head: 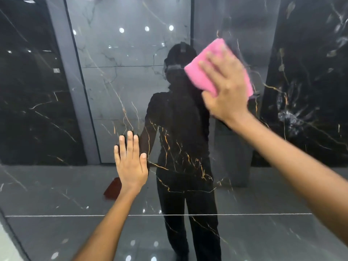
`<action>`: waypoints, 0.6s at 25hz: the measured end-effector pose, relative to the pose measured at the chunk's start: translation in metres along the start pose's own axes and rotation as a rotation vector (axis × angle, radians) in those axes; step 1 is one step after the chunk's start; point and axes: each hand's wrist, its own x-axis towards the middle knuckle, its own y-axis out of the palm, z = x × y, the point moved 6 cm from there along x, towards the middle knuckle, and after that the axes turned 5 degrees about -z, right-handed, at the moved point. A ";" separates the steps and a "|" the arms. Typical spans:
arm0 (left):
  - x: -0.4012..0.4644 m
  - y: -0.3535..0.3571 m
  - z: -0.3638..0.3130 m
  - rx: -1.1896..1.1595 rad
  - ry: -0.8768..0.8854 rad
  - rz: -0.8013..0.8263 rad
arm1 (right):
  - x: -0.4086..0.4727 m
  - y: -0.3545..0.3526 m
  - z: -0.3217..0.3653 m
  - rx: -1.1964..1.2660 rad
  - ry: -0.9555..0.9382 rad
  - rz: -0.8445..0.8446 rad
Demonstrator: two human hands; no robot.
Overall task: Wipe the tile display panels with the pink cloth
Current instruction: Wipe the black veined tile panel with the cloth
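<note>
- My right hand (226,87) has its fingers spread flat on the pink cloth (203,72). It pushes the cloth against the shiny black tile panel (178,144) with gold lines in it.
- That grip is apart, not curled round the cloth. The cloth stays up only because my palm pins it to the panel.
- The cloth is high up and to the right. It pokes out past my fingers toward the upper left. Its long side slants from the upper right down to the lower left.
- The right hand looks blurry, so I think it is in the middle of a wipe.
- My left hand (130,162) is low and left of the middle. Its fingers are straight, point up and lie flat on the same panel. It holds nothing. I think it only steadies me.
- The two hands are well apart. Most of the bare panel lies below and left of the cloth, so I think the next wipe should go that way.
- My right hand is the one for that, as it has the cloth.
- If I press too softly, the cloth could slip down.
</note>
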 end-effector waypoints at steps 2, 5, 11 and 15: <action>0.003 0.001 0.000 -0.003 0.012 0.008 | -0.056 0.019 0.052 0.012 -0.181 0.123; 0.002 0.000 0.002 -0.011 0.038 0.006 | -0.213 0.009 0.120 0.091 -0.704 0.576; 0.002 -0.001 0.000 -0.002 0.030 -0.020 | -0.078 -0.003 0.030 0.123 -0.235 0.183; 0.000 -0.001 0.002 -0.023 0.042 0.012 | -0.071 0.020 0.083 0.026 -0.184 0.056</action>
